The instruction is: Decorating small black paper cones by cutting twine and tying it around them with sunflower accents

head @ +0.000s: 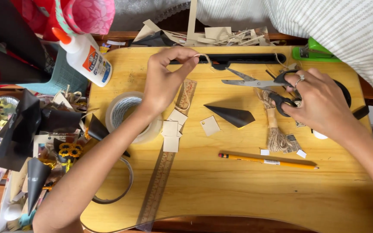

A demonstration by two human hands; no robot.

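Left hand (162, 82) pinching twine (203, 57) near tabletop (238, 194) far edge, grip closed tight on strand. Right hand (320, 103) gripping scissors (255, 82) through handles, blades parted, lying toward far right corner. Risks, as judgement: slack twine slipping from pinch; blades closing too near left fingertips; elbow nudging pencil (268, 161) or cone (232, 115) off position.

A wooden counter (221, 190) with rounded corners is seen from above. A yellow pencil (267, 161) is laid near its middle. A clear ruler (162, 172) is laid slanted beside small cardboard squares (171, 129). A black paper cone (230, 115), a bundle of brown twine (275, 129) and a roll of clear tape (128, 113) are also placed on it.
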